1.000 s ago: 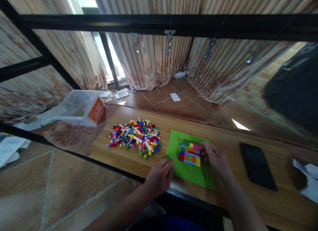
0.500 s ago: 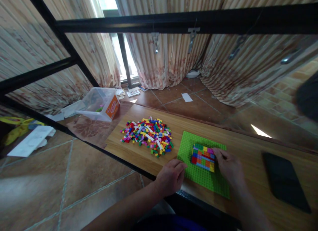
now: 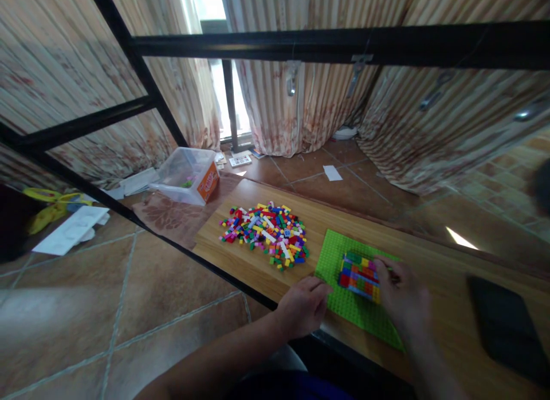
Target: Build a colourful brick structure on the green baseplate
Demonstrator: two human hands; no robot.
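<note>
A green studded baseplate (image 3: 333, 251) lies on the wooden tabletop. On it sits a flat block of toy bricks (image 3: 358, 277) in many colours, built up in rows. My right hand (image 3: 401, 291) is at the block's right edge, thumb and fingers closed at its upper right corner. Whatever they may hold is hidden, and the hand is slightly blurred. My left hand (image 3: 304, 305) rests loosely closed by the plate's near left edge, with nothing showing in its fingers. Left of the plate spreads a pile of loose toy bricks (image 3: 266, 231).
A dark flat tablet-like object (image 3: 507, 325) lies at the right of the wooden table (image 3: 219, 239). On the floor beyond the left end stands a clear plastic bin (image 3: 176, 173) with an orange label. A black metal bar (image 3: 258, 47) crosses in front of the curtains.
The view has swung a little left, so everything sits further right in the picture. My right hand's fingers now cover more of the block's right edge. My left hand stays by the plate.
</note>
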